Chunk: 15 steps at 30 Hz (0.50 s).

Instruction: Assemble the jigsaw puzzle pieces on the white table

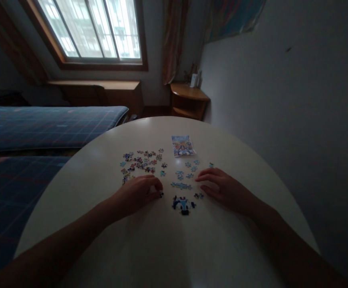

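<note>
My left hand [139, 194] rests on the round white table [162, 248], fingers curled and pinched on a small dark puzzle piece [161, 195]. My right hand [221, 188] lies flat beside it, fingers stretched toward a small joined pair of pieces [198, 195]. Between the hands sits an assembled blue, white and black cluster [183, 205]. A short joined strip of light blue pieces [181, 185] lies just beyond it. Several loose pieces [140, 161] are scattered farther back on the left, and a few blue ones [191, 166] near my right fingers. A printed picture card [183, 145] lies behind them.
A bed with a blue checked cover [42, 126] runs along the left of the table. A wooden corner shelf [188, 100] and a low cabinet [102, 92] stand under the window [92, 30]. A grey wall [296, 100] is close on the right.
</note>
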Each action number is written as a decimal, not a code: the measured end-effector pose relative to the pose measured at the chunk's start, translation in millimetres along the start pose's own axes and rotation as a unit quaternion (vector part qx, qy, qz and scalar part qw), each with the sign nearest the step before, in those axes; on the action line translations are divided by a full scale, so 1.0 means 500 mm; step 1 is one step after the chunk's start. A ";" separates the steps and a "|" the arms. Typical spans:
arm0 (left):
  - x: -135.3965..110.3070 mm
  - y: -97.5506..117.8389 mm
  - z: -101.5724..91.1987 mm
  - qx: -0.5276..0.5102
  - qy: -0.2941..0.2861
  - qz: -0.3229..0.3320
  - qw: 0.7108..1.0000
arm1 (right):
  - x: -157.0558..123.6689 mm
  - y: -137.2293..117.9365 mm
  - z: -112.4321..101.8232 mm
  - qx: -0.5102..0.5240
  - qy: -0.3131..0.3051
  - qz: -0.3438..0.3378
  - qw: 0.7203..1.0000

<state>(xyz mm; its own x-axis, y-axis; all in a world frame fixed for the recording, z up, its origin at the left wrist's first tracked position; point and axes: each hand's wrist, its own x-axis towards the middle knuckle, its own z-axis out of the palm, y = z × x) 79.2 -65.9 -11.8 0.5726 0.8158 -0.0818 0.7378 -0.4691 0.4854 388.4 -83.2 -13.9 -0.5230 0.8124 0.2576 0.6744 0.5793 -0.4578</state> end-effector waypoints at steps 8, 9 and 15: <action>-0.004 0.000 0.003 0.004 -0.012 0.023 1.000 | 0.001 0.000 -0.001 0.008 -0.007 0.003 1.000; -0.004 0.001 0.004 0.002 -0.012 0.023 1.000 | 0.000 -0.001 -0.002 0.008 -0.010 0.005 1.000; -0.007 -0.002 -0.008 -0.002 -0.017 0.028 0.999 | -0.001 -0.007 -0.007 0.015 -0.063 0.006 0.998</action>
<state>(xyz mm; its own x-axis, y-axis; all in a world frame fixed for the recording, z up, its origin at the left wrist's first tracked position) 74.7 -66.9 -8.4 0.6251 0.7760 -0.0846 0.7028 -0.5123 0.4935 387.9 -85.4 -9.5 -0.5775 0.8036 0.1439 0.6660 0.5657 -0.4862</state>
